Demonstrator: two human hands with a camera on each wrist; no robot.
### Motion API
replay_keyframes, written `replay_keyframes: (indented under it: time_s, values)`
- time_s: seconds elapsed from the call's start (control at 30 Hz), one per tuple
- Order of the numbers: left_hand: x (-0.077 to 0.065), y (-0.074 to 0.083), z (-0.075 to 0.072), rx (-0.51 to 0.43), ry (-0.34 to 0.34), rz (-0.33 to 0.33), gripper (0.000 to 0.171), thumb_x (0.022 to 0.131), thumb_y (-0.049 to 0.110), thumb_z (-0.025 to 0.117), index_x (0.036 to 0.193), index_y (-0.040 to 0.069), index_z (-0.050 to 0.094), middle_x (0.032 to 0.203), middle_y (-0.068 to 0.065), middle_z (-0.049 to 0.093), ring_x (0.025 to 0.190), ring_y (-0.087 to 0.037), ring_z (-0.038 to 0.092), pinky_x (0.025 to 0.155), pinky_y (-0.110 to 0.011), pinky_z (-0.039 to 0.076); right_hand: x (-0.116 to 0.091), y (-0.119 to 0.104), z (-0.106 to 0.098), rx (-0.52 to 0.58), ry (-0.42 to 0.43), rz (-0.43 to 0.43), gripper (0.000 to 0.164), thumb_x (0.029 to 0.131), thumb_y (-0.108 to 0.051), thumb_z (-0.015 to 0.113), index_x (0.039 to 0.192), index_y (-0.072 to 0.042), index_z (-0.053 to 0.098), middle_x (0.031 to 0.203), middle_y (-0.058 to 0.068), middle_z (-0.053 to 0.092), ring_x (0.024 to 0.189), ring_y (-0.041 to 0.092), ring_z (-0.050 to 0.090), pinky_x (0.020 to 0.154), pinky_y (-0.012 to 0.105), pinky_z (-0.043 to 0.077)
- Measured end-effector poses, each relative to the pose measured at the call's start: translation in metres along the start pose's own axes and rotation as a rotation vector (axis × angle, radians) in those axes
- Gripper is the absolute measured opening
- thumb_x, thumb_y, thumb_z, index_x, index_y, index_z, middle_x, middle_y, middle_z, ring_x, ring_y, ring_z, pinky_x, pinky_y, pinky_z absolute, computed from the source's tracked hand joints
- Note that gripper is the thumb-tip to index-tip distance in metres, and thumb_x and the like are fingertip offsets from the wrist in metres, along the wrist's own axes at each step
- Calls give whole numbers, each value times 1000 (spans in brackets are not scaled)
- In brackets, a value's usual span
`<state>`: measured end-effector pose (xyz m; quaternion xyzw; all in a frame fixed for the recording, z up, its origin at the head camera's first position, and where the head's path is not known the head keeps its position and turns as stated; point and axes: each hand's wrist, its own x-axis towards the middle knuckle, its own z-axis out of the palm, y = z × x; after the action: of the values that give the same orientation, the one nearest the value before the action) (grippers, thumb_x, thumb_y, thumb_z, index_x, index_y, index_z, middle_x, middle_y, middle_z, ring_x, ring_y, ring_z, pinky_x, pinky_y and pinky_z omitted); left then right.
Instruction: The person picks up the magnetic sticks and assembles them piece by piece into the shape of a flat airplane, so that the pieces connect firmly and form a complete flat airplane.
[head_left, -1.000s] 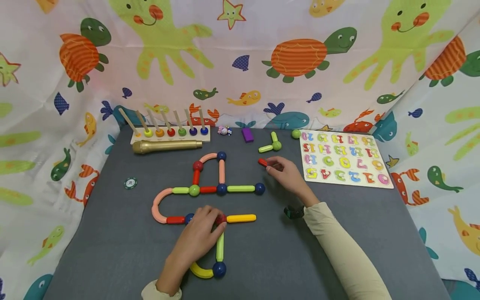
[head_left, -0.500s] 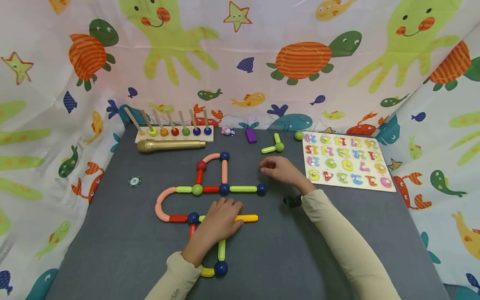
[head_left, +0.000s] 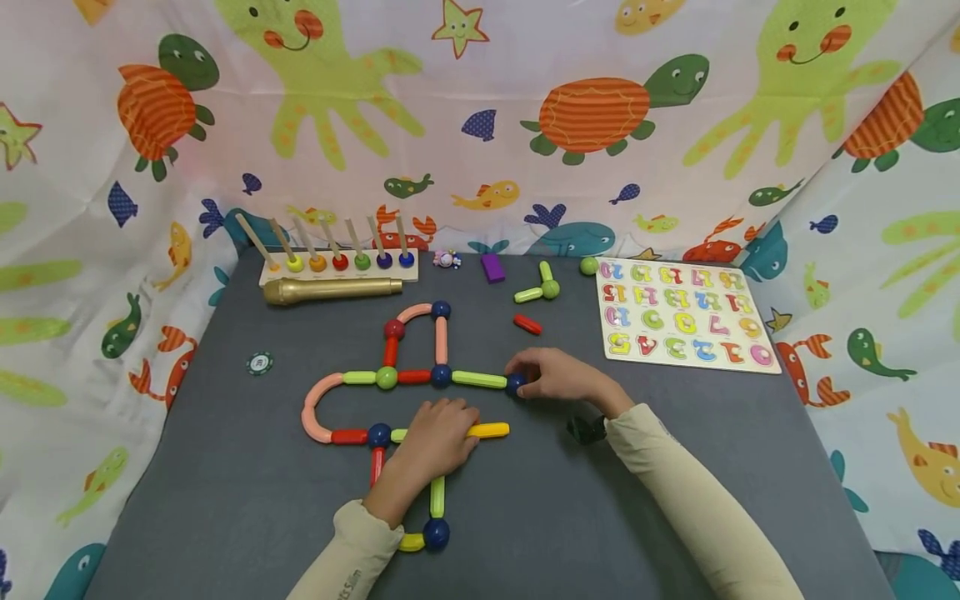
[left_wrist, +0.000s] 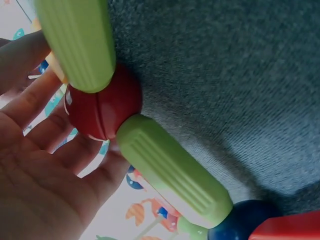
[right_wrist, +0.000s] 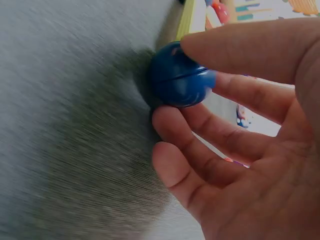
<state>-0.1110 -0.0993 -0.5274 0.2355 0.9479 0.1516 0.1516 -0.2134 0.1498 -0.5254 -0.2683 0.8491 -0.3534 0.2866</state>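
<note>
My right hand pinches a blue ball between thumb and fingers. This ball sits at the right end of a light green rod, which slants slightly. My left hand lies over the lower row, its fingers and thumb around a red ball. Green rods join that ball, and a yellow rod sticks out to its right. From above, the red ball is hidden by the hand. The linked rods and balls, with a pink curved rod at left, lie flat on the table.
A short red rod lies loose above my right hand. Farther back are two joined green rods, a green ball, a purple block, a number board, a gold microphone and a peg board.
My right hand has let go of the short red rod, which now lies on the table, and has moved nearer to pinch the blue ball. My left hand has shifted right over the red ball.
</note>
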Motion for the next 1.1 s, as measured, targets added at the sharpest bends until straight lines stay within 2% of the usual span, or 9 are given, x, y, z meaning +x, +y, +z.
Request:
replay_keyframes:
  time_s: [0.27, 0.57, 0.97, 1.1]
  values:
    - [-1, -2, 0, -42, 50, -3, 20, 100, 24, 79, 116, 12, 76, 103, -4, 68, 92, -25, 63, 86, -49, 51, -15, -3, 19, 18, 50, -57, 28, 101, -11, 74, 129, -6, 71, 106, 2, 68, 88, 17, 61, 79, 36, 52]
    - [-1, -2, -1, -51, 115, -39, 19, 102, 23, 78, 117, 13, 75, 106, -6, 69, 92, -25, 64, 87, -50, 51, -24, -2, 32, 78, 89, -47, 31, 102, -16, 74, 132, -6, 70, 106, 1, 68, 90, 19, 61, 79, 35, 52]
    - [2, 0, 1, -52, 125, -106, 19, 101, 22, 79, 117, 12, 75, 108, -8, 70, 96, -29, 67, 88, -54, 52, -28, 0, 40, 125, 126, -37, 32, 102, -17, 74, 131, -6, 71, 104, 2, 68, 87, 20, 61, 76, 33, 52]
    - [3, 0, 2, -57, 112, -107, 19, 101, 22, 78, 117, 12, 75, 109, -8, 71, 96, -29, 66, 88, -54, 52, -29, 1, 42, 139, 133, -40, 32, 103, -18, 74, 131, -5, 71, 104, 2, 68, 87, 20, 61, 75, 33, 52]
